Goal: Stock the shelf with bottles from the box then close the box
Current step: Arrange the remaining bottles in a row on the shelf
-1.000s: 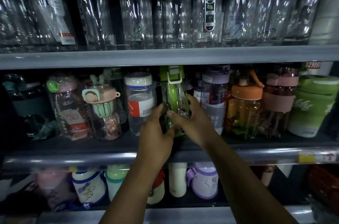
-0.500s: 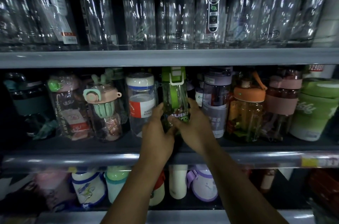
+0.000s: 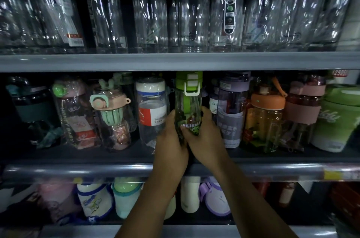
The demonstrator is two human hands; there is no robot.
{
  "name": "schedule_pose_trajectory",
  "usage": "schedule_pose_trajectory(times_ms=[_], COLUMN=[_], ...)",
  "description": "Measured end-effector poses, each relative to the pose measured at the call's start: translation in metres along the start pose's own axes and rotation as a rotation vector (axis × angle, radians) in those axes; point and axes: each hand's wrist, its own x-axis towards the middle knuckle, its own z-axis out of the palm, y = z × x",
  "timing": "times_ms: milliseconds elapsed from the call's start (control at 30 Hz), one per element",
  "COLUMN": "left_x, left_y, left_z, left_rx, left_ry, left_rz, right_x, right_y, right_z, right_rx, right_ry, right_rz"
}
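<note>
The green bottle (image 3: 188,106), clear-bodied with a lime lid and a white latch, stands upright in the front row of the middle shelf (image 3: 78,172). It sits in the gap between a clear bottle with a white lid (image 3: 151,109) on its left and a purple bottle (image 3: 231,115) on its right, close to both. Its base is hidden behind the hands, so it cannot be told whether it is already resting on the shelf or is held just above it. The left hand (image 3: 171,148) wraps the lower left side of the bottle, and the right hand (image 3: 204,141) wraps the lower right, with the thumb across the printed label; both are clamped on it. Further out, the row runs on to an orange-lidded bottle (image 3: 267,119) and other coloured ones, tall clear glass bottles (image 3: 150,13) fill the shelf above, and small flasks stand below. This bottle seems nearly placed, with only the release left. The box is out of view, so how many bottles remain in it cannot be judged, and closing it appears not yet done.
</note>
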Motion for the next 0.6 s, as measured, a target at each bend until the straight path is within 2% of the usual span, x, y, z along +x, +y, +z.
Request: schedule_pose_trajectory(times_ms=[367, 600], left_x=[-0.001, -0.005], left_y=[-0.002, -0.002], left_z=[-0.002, -0.008], left_rx=[0.118, 0.086], left_ry=[-0.017, -0.036], left_rz=[-0.006, 0.026], right_x=[-0.001, -0.004], right_y=[-0.001, -0.005], right_z=[-0.003, -0.011], right_rx=[-0.057, -0.039], right_ry=[-0.021, -0.057], right_rz=[-0.031, 0.009])
